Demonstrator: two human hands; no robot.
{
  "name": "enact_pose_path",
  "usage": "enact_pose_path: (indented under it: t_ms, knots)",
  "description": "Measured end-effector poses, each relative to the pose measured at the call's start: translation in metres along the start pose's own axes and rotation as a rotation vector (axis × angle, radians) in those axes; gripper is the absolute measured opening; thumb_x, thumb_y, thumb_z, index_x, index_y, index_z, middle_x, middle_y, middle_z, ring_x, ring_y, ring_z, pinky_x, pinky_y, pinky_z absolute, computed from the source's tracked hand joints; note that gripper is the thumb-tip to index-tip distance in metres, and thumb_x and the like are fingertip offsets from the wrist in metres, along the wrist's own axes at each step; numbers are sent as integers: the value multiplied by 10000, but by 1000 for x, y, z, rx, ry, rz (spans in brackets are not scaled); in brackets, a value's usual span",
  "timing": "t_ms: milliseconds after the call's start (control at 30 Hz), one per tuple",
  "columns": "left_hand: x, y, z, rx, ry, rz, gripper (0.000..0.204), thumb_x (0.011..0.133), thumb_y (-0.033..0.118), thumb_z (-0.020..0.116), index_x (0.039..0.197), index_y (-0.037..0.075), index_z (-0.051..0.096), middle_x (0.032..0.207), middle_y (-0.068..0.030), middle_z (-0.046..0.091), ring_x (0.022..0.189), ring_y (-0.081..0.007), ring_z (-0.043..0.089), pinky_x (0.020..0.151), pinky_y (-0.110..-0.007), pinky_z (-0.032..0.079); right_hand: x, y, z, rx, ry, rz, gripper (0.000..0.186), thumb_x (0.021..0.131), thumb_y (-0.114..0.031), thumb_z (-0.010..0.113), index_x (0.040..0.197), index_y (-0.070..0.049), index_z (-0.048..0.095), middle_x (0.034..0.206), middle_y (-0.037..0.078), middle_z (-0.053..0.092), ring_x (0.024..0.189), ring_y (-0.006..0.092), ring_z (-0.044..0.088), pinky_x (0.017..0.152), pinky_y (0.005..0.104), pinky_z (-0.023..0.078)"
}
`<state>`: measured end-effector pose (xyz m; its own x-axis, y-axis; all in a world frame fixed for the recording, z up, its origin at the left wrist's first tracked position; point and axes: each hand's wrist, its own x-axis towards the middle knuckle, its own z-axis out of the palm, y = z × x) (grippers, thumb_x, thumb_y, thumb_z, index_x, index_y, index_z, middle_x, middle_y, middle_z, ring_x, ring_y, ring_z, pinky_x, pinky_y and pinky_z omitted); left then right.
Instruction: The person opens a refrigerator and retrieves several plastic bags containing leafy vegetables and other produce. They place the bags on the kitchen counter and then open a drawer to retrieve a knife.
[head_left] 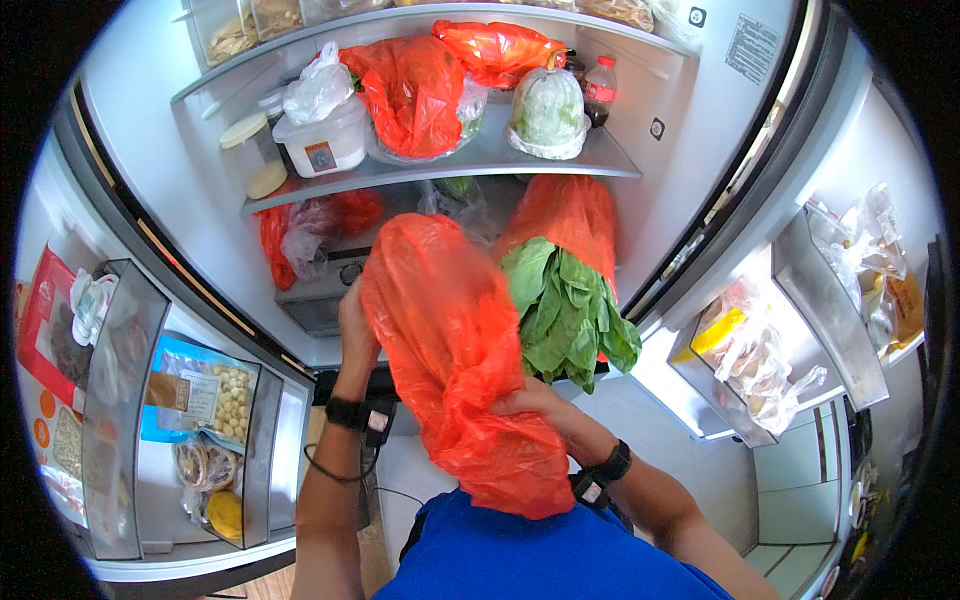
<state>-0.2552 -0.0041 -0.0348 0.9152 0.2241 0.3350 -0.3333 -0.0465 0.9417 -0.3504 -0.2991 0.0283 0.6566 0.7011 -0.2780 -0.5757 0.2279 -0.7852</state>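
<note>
Sitting far left of the big red bag are the see-through bins of the left door. Next comes the left hand, on the bag's left edge; its fingertips are hidden, so I cannot tell if they are closed. The bag is in front of the fridge, and the front edge of a shelf curves just above its top. The right hand grips the bag's low right side, fingers curled on the folds. Just right of the bag, green leaves poke over the fridge's front edge from another red bag. Farther right, pale floor shows in a gap before the right door's bins.
</note>
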Motion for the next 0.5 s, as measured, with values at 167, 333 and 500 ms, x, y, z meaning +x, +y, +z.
enact_pose_path:
  t_ms: [167, 333, 500]
  knots:
    - [52, 11, 33, 181, -178, 102, 319, 992, 156, 626, 1259, -18, 651, 1218, -122, 726, 1077, -190, 663, 923, -346, 519, -59, -7, 1, 61, 133, -28, 633, 860, -165, 744, 1425, 25, 533, 1371, 118, 643, 1265, 224, 610, 1101, 364, 457]
    - [130, -21, 70, 400, -536, 244, 434, 950, 256, 645, 1327, 43, 624, 1324, -176, 644, 1265, -385, 583, 1034, -484, 485, -121, -5, -16, -143, 277, -29, 673, 825, -164, 756, 1429, 25, 527, 1370, 110, 639, 1268, 216, 599, 1106, 362, 448]
    - [200, -68, 119, 1217, -460, 488, 564, 933, 388, 654, 1478, 297, 543, 1633, -129, 354, 1478, -522, 302, 1111, -782, 287, -172, 22, -29, -197, 405, 64, 712, 789, -163, 764, 1433, 22, 523, 1363, 102, 636, 1260, 210, 595, 1102, 362, 448]
